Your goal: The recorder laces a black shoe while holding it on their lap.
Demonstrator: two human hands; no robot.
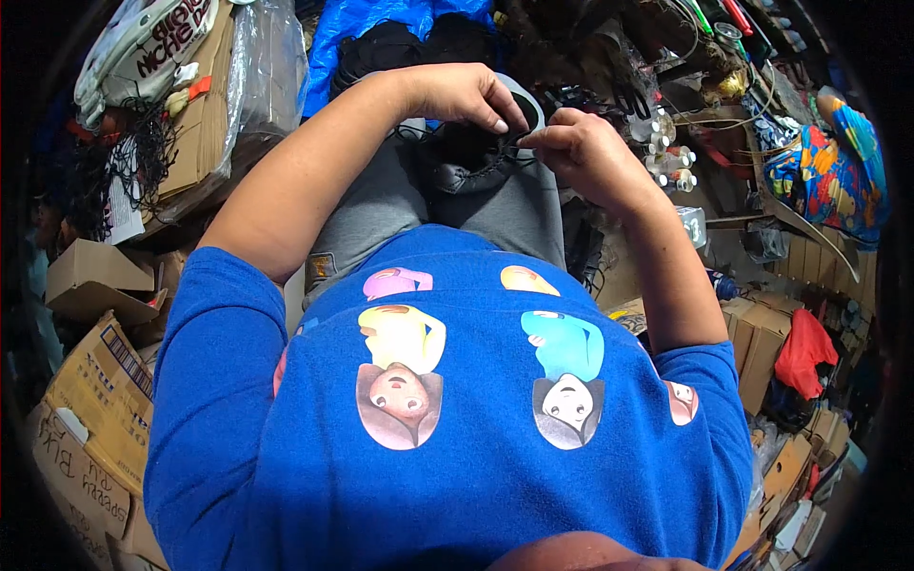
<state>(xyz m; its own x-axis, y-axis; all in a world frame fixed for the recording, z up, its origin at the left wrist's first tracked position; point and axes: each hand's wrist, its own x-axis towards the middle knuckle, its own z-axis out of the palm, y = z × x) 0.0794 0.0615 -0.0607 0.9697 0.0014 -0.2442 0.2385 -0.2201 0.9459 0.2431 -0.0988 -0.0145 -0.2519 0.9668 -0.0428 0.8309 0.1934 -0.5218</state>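
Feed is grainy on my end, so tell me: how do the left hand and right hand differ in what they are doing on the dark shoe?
The left hand arches over the dark shoe from above, fingers curled down onto its far edge; the right hand comes in from the side. The left hand's fingers touch the shoe itself; the right hand's fingers pinch something too thin to make out, likely thread. Both are bare and meet over the shoe on the lap.
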